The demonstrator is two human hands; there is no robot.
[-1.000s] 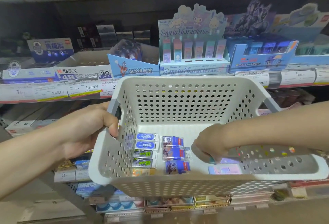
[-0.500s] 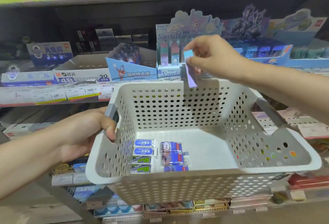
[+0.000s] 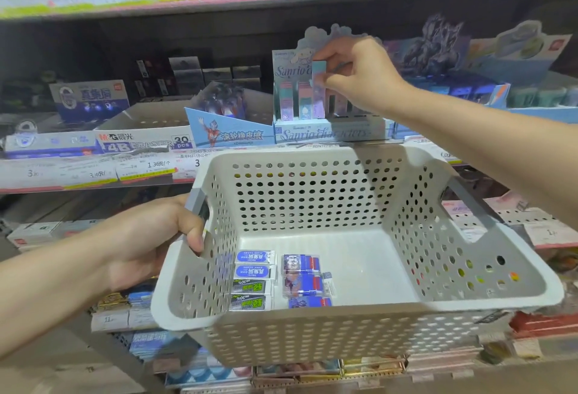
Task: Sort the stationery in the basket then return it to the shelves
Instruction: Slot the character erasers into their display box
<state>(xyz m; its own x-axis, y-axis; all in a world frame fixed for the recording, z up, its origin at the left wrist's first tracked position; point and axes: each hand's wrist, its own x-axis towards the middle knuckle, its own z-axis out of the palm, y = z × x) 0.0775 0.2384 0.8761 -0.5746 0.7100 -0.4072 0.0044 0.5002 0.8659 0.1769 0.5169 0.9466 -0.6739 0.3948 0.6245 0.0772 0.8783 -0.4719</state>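
- Head view: the left hand [image 3: 150,243] grips the grey handle of the white perforated basket [image 3: 500,293], fingers curled over the rim, and holds it in front of the shelves [image 3: 281,2].
- The right hand [image 3: 356,77] is raised to the Sanrio display box [image 3: 328,134] on the middle shelf, thumb and fingers pinching a pastel eraser [image 3: 319,80] upright, its lower end among the other erasers standing in the box's row (whether it already rests in a slot I cannot tell).
- On the basket floor, near the left wall, lie two columns: blue-label erasers [image 3: 255,265] above green-label erasers [image 3: 250,295], and just beside them a column of purple-and-red erasers [image 3: 303,281].
- Left of the display box stand an Ultraman carton [image 3: 228,134] and a 4B eraser carton [image 3: 140,140], with price tags [image 3: 150,165] along the shelf edge.
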